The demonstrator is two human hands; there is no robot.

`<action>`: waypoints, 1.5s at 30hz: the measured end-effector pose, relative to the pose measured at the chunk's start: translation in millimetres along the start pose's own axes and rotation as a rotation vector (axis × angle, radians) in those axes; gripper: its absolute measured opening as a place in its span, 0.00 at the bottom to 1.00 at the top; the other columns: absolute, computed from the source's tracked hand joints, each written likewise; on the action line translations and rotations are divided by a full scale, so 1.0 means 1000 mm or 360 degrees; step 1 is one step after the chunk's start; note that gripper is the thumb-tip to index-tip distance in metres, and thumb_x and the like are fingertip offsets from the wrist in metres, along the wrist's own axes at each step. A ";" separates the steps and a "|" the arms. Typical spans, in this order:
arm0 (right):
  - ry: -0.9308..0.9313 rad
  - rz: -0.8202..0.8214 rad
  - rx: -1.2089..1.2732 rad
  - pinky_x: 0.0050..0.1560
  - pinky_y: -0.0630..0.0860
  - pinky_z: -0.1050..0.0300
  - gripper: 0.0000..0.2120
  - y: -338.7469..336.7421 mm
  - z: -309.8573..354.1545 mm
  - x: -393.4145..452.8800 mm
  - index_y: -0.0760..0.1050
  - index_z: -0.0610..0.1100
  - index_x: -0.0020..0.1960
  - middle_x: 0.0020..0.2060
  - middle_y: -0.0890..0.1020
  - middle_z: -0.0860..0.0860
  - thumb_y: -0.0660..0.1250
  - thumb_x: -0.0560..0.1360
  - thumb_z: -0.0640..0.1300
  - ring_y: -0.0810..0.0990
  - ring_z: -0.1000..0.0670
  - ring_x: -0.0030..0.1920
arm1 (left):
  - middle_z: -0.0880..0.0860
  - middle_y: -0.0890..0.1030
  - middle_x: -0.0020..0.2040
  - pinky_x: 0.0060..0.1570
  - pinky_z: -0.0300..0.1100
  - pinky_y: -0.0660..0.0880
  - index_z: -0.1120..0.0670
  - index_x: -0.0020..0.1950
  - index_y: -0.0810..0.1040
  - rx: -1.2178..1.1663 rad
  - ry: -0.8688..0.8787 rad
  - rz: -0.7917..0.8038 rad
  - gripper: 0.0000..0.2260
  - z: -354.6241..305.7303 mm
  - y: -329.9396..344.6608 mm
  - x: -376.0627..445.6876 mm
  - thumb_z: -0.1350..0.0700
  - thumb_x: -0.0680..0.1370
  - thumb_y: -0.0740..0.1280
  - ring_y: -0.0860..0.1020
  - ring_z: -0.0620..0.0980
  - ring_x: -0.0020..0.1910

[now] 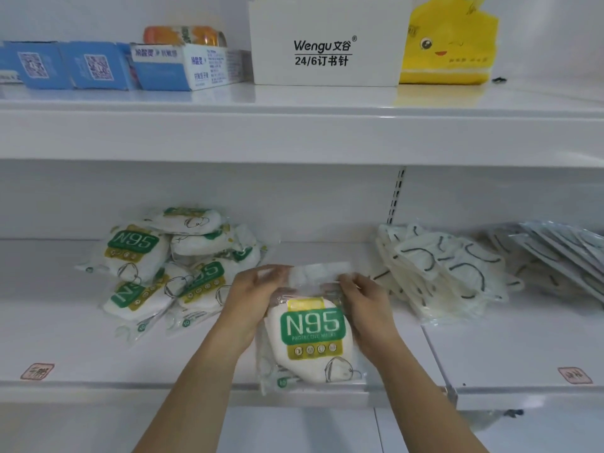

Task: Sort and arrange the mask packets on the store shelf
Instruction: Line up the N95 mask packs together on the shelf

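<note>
Both hands are on one clear crinkly plastic packet with a green N95 label and a white cup-shaped mask inside (310, 338), which lies flat at the near edge of the white metal lower shelf (81, 348), label up and readable. The left hand (253, 289) pinches the packet's far left corner and the right hand (359, 297) pinches its far right corner, hands apart with the packet's top seal stretched between them. I'd judge that two-corner hold is meant to square the packet to the shelf edge.

To the left and farther back sits a loose heap of matching green-labelled N95 packets (163, 266), tilted every way and overlapping, so it looks unsorted. To the right lies a fanned pile of flat cream masks with dark ear loops in clear sleeves (447, 273), and beyond it, at the far right, a row of thin transparent sleeves (562, 253) leaning on one another. The film is glossy and soft and probably slides easily.
</note>
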State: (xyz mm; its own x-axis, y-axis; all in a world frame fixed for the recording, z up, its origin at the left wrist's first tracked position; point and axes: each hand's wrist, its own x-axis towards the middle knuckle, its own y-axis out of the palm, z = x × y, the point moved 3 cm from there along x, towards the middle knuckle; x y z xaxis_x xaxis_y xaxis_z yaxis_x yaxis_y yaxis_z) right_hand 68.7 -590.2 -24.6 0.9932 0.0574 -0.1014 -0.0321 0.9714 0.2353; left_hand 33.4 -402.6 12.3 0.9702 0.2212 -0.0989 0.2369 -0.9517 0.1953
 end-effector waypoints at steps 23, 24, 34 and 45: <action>0.0070 0.0443 -0.0271 0.56 0.82 0.48 0.13 -0.032 -0.018 0.012 0.80 0.34 0.57 0.51 0.87 0.41 0.75 0.73 0.34 0.86 0.40 0.54 | 0.57 0.87 0.46 0.49 0.50 0.80 0.55 0.52 0.82 0.0112 0.0115 -0.0251 0.24 -0.015 -0.016 0.050 0.40 0.85 0.53 0.86 0.56 0.46; 0.0048 0.0390 -0.0294 0.58 0.82 0.46 0.13 -0.031 -0.017 0.024 0.80 0.35 0.57 0.51 0.87 0.41 0.75 0.74 0.35 0.85 0.40 0.54 | 0.56 0.86 0.43 0.46 0.49 0.79 0.55 0.50 0.82 0.0202 0.0189 -0.0263 0.24 -0.010 -0.026 0.050 0.40 0.85 0.53 0.84 0.55 0.43; -0.0121 0.0062 -0.0720 0.40 0.78 0.54 0.10 0.026 -0.019 0.133 0.78 0.46 0.49 0.43 0.85 0.50 0.77 0.72 0.45 0.84 0.47 0.46 | 0.49 0.78 0.32 0.34 0.37 0.69 0.51 0.47 0.81 0.1530 0.0774 -0.0208 0.05 0.033 -0.080 0.043 0.60 0.80 0.68 0.75 0.49 0.33; -0.0276 -0.0077 -0.1175 0.32 0.64 0.62 0.11 0.065 -0.026 0.147 0.74 0.45 0.52 0.42 0.79 0.52 0.73 0.76 0.49 0.79 0.47 0.46 | 0.47 0.72 0.31 0.30 0.44 0.72 0.54 0.46 0.80 0.1822 0.1050 -0.0499 0.06 0.045 -0.108 0.062 0.56 0.77 0.63 0.70 0.47 0.29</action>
State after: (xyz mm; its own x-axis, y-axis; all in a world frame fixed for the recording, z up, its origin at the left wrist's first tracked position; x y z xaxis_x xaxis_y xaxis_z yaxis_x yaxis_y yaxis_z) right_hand 209.3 -513.0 -49.1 0.9968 0.0329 0.0726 0.0060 0.8774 -0.4797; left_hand 65.1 -295.4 -58.4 0.8039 0.2121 0.5557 0.5891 -0.4131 -0.6945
